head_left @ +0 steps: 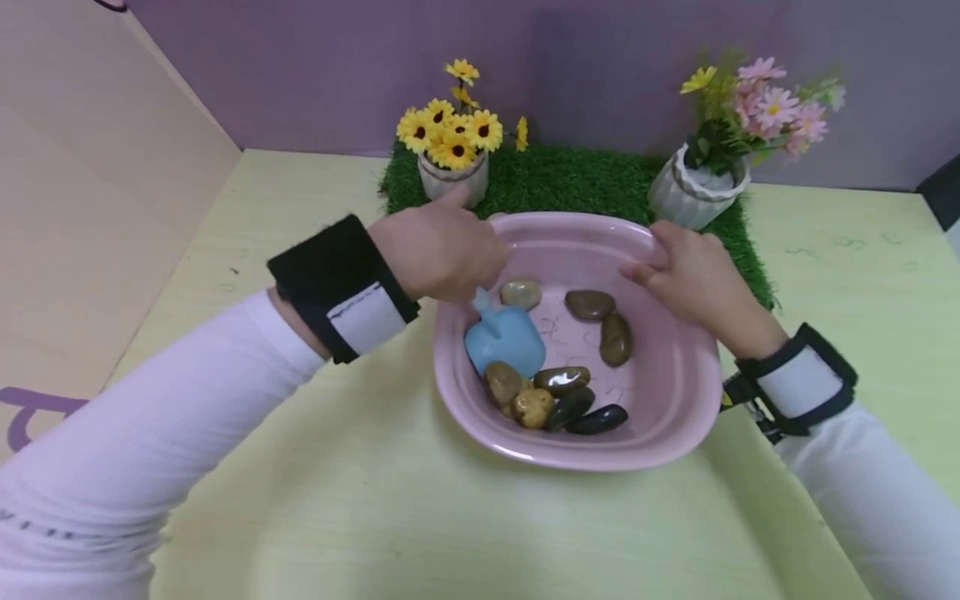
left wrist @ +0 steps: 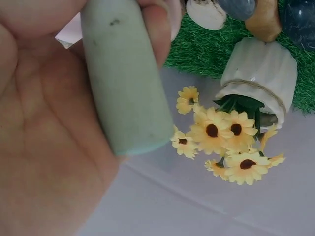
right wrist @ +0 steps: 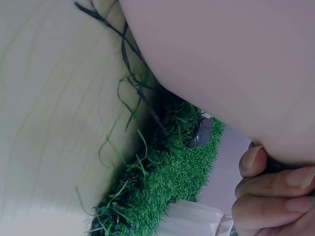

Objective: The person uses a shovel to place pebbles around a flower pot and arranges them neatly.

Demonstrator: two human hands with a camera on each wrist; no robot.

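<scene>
A pink basin (head_left: 577, 454) stands in front of me. Its back right rim is gripped by my right hand (head_left: 701, 275), thumb inside; the curled fingers (right wrist: 275, 204) show under the rim in the right wrist view. My left hand (head_left: 442, 250) is over the basin's back left edge, curled round a pale green, rounded bar with a blunt end (left wrist: 128, 83); I cannot tell what it is. Inside the basin lie a light blue object with a pale spout-like tip (head_left: 510, 342), a beige stone (head_left: 521, 293), brown stones (head_left: 588, 304) and black stones (head_left: 597, 419).
Behind the basin is a green artificial grass mat (head_left: 570, 179). Yellow flowers in a white pot (head_left: 453, 179) and pink flowers in another white pot (head_left: 693, 196) stand on it. Several pebbles (left wrist: 263, 19) lie on the mat. A purple wall rises behind the pale wooden table (head_left: 360, 517).
</scene>
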